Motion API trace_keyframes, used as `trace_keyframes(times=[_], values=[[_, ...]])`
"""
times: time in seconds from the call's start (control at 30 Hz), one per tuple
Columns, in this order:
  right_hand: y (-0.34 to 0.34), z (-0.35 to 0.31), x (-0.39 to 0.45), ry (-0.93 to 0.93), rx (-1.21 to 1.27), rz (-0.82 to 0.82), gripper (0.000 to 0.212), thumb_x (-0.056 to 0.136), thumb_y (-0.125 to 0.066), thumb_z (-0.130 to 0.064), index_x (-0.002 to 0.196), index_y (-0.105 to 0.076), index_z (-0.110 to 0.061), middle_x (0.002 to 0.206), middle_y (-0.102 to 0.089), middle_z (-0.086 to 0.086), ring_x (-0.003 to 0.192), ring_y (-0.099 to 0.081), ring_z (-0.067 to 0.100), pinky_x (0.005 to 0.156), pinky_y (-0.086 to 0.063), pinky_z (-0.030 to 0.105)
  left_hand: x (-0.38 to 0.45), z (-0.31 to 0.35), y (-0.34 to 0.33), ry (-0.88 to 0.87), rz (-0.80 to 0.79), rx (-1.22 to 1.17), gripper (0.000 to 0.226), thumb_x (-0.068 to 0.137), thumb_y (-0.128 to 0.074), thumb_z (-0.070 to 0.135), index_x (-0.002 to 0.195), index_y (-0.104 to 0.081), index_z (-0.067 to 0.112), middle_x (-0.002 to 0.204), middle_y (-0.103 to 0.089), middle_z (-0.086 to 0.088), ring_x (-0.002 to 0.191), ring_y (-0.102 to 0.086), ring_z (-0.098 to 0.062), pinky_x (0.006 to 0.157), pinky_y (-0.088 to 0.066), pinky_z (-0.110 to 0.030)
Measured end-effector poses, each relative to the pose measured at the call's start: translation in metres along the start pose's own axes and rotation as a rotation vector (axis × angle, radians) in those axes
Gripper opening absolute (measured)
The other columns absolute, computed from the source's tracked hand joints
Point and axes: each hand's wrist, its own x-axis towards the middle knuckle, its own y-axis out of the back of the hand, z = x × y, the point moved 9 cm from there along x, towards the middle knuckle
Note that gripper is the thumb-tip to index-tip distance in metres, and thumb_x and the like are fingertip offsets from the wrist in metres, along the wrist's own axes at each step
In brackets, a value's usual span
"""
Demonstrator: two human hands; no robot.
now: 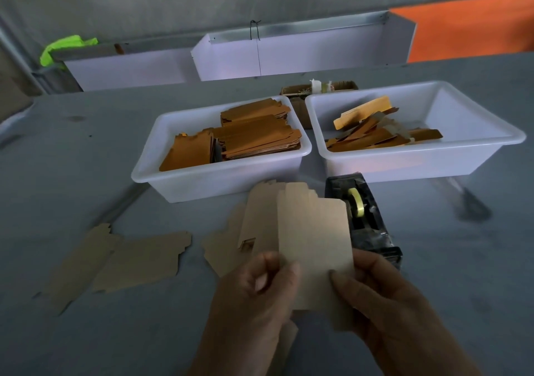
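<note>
A flat tan cardboard box blank (312,231) is held upright above the grey table, partly folded. My left hand (257,297) grips its lower left edge with curled fingers. My right hand (387,294) pinches its lower right edge, thumb on the front face. More of the blank's panels stick out behind on the left (260,216). A black tape dispenser (364,219) with a yellowish roll stands just behind the blank on the right.
Another flat blank (121,263) lies on the table at left. Two white tubs stand behind: the left tub (219,182) holds stacked orange-brown blanks, the right tub (419,164) loose folded ones. A small cardboard box (300,92) and white wall trays (289,55) lie farther back.
</note>
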Motion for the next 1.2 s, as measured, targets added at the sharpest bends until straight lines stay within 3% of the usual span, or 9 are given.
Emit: trace_keyframes(times=[0.07, 0.17, 0.57, 0.67, 0.77, 0.87, 0.97, 1.1, 1.2], values=[[-0.003, 0.0, -0.002, -0.001, 0.011, -0.019, 0.02, 0.055, -0.067, -0.006, 0.074, -0.071, -0.008, 0.073, -0.07, 0.016, 0.06, -0.066, 0.024, 0.047, -0.053, 0.032, 0.001, 0.004, -0.003, -0.023, -0.024, 0.032, 0.014, 0.07, -0.079, 0.029, 0.079, -0.073, 0.021, 0.069, -0.073, 0.005, 0.06, -0.067, -0.006, 0.05, -0.046, -0.013], [-0.008, 0.005, -0.005, -0.025, 0.013, -0.072, 0.02, 0.055, -0.066, -0.001, 0.074, -0.069, -0.002, 0.067, -0.068, 0.017, 0.061, -0.068, 0.026, 0.048, -0.055, 0.03, 0.004, 0.002, -0.005, -0.012, -0.004, 0.09, 0.035, 0.06, -0.078, 0.034, 0.091, -0.071, 0.019, 0.082, -0.075, -0.001, 0.076, -0.072, -0.016, 0.063, -0.055, -0.026], [0.001, -0.002, -0.002, 0.129, -0.136, 0.018, 0.016, 0.061, -0.067, -0.007, 0.074, -0.074, -0.013, 0.075, -0.073, 0.013, 0.067, -0.07, 0.02, 0.058, -0.059, 0.029, 0.007, -0.005, -0.006, 0.075, -0.004, 0.101, 0.008, 0.076, -0.075, 0.019, 0.084, -0.073, 0.016, 0.079, -0.075, -0.003, 0.078, -0.071, -0.017, 0.068, -0.057, -0.027], [0.008, -0.016, -0.009, 0.285, -0.38, 0.146, 0.034, 0.073, -0.07, 0.003, 0.078, -0.074, -0.03, 0.071, -0.073, 0.004, 0.063, -0.068, 0.015, 0.056, -0.056, 0.021, 0.008, -0.009, -0.006, 0.094, 0.006, 0.116, 0.011, 0.076, -0.076, 0.02, 0.085, -0.073, 0.016, 0.079, -0.075, -0.003, 0.076, -0.071, -0.018, 0.071, -0.059, -0.032], [0.004, -0.027, -0.021, 0.424, -0.667, 0.246, 0.034, 0.069, -0.076, -0.015, 0.084, -0.068, -0.045, 0.076, -0.072, -0.009, 0.067, -0.067, 0.007, 0.061, -0.052, 0.015, 0.008, -0.011, -0.006, 0.081, 0.07, 0.161, 0.008, 0.076, -0.076, 0.022, 0.083, -0.072, 0.018, 0.075, -0.074, -0.001, 0.072, -0.07, -0.016, 0.066, -0.06, -0.033], [-0.007, -0.031, -0.028, 0.518, -0.771, 0.265, 0.031, 0.067, -0.074, -0.033, 0.093, -0.061, -0.041, 0.075, -0.07, -0.013, 0.067, -0.067, 0.005, 0.062, -0.052, 0.018, 0.007, -0.007, -0.01, 0.034, 0.089, 0.178, 0.003, 0.077, -0.074, 0.022, 0.078, -0.072, 0.021, 0.071, -0.072, -0.002, 0.068, -0.069, -0.018, 0.06, -0.059, -0.036], [-0.023, -0.041, -0.035, 0.651, -0.74, 0.198, 0.025, 0.08, -0.058, -0.052, 0.096, -0.054, -0.033, 0.075, -0.067, -0.017, 0.054, -0.064, -0.001, 0.052, -0.051, 0.014, 0.005, -0.008, -0.018, 0.08, 0.022, 0.126, 0.011, 0.08, -0.068, 0.018, 0.074, -0.071, 0.026, 0.065, -0.071, -0.001, 0.057, -0.067, -0.011, 0.05, -0.054, -0.022], [-0.029, -0.051, -0.042, 0.749, -0.815, 0.206, 0.013, 0.086, -0.057, -0.044, 0.095, -0.053, -0.035, 0.066, -0.067, -0.012, 0.053, -0.062, -0.008, 0.05, -0.044, 0.002, 0.001, 0.002, -0.027, 0.026, -0.109, 0.166, 0.023, 0.091, -0.054, 0.037, 0.081, -0.069, 0.023, 0.077, -0.071, -0.008, 0.069, -0.069, -0.015, 0.061, -0.056, -0.028], [-0.026, -0.053, -0.037, 0.7, -0.851, 0.18, 0.021, 0.077, -0.055, -0.032, 0.098, -0.055, -0.036, 0.069, -0.068, -0.016, 0.054, -0.062, -0.009, 0.051, -0.041, -0.001, -0.003, 0.008, -0.033, -0.065, -0.195, 0.253, 0.034, 0.087, -0.051, 0.052, 0.084, -0.069, 0.023, 0.08, -0.071, -0.004, 0.074, -0.069, -0.015, 0.068, -0.057, -0.031]])
